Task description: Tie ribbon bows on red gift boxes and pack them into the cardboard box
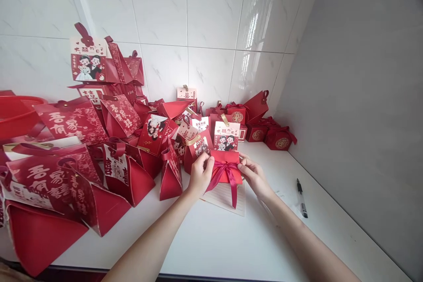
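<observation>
Between both hands is a small red gift box point(226, 157), held over a sheet of lined paper point(224, 197). A dark pink ribbon point(228, 168) is tied in a bow across its front, and the tails hang down towards the paper. My left hand point(200, 173) grips the box's left side, thumb in front. On the right side, my right hand point(254, 175) pinches the edge with thumb and fingers. Just behind it stands a box with a cartoon couple point(226, 141) printed on it.
Many red paper gift boxes point(112, 224) crowd the left and back of the white table point(205, 242). Red cube boxes point(279, 138) stand in the back right corner. A black pen point(301, 198) lies at the right. A red plastic basket point(20, 114) is at far left. Tiled walls border the table.
</observation>
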Demonstrator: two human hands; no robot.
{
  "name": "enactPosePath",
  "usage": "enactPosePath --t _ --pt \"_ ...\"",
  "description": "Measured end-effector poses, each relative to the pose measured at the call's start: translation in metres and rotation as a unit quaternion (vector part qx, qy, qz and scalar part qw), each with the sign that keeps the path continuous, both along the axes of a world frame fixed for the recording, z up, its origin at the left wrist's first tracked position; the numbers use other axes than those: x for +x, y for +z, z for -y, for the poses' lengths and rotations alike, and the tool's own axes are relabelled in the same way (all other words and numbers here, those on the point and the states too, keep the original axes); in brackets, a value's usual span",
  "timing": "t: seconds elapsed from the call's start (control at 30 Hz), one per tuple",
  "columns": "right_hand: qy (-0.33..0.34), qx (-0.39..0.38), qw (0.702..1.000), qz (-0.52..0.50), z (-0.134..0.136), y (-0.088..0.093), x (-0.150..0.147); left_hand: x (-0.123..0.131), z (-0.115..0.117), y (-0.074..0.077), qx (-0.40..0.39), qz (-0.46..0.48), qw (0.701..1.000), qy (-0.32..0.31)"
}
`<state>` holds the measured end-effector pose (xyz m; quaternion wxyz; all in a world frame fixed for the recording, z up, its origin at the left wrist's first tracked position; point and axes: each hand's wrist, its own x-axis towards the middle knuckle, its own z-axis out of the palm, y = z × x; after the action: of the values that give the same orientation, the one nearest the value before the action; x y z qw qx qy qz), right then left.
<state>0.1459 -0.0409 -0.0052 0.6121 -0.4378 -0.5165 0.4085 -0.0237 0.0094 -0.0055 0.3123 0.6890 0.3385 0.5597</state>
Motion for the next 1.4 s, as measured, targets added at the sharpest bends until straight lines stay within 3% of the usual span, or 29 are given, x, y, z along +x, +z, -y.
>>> enactPosePath --t 0.8,1.4 --pt "0.035 -0.021 0.998 -0.052 0.0005 -0.0033 0.0016 0.0007 0.0029 -0.0016 0.0 0.006 1.0 -0.005" --pt "0.018 -0.038 0.999 0.002 -0.0028 -0.0085 0.0078 0.0003 0.0068 -0.002 -0.024 0.013 1.0 -0.006"
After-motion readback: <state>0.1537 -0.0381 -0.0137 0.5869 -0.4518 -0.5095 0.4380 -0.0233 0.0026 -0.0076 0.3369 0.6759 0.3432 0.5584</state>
